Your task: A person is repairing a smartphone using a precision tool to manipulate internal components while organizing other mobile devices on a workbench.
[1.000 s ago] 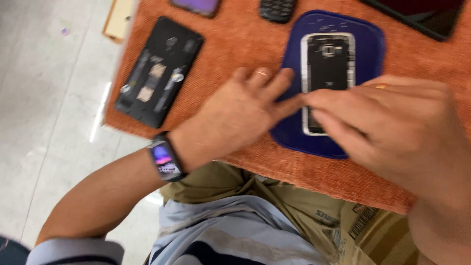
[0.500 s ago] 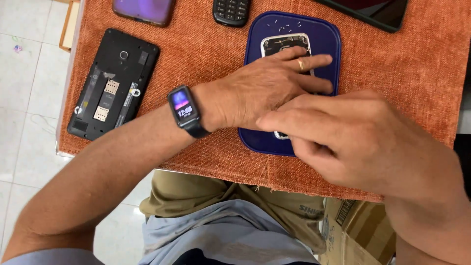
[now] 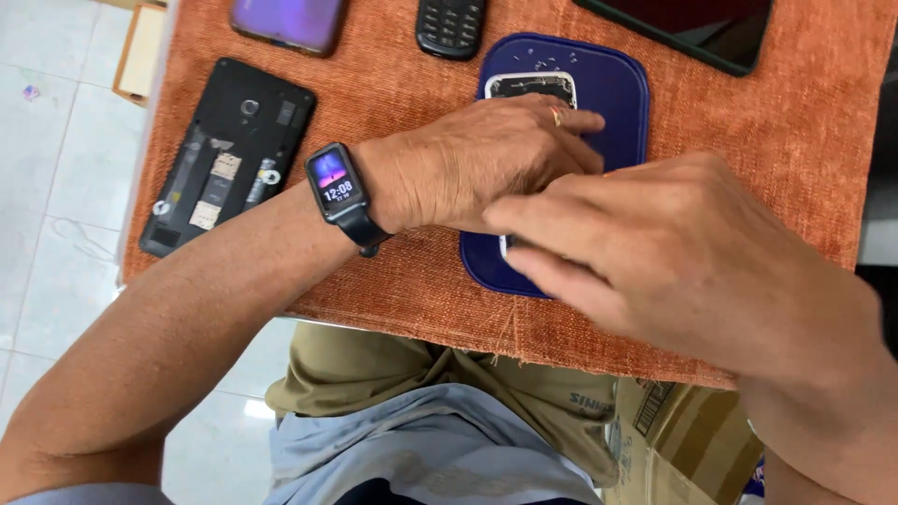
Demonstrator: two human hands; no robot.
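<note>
Nearest the camera, our right hand (image 3: 673,252) hovers over the near end of the blue mat (image 3: 622,103), fingers loosely curled, and we cannot tell if it grips anything. Beyond it, our left hand (image 3: 477,164), a watch (image 3: 335,187) on its wrist, lies flat across the cracked phone (image 3: 530,86) on the mat, holding nothing. Further left on the orange cloth (image 3: 412,281) lies an opened black phone (image 3: 227,154); at the far edge, a keypad phone (image 3: 451,25).
</note>
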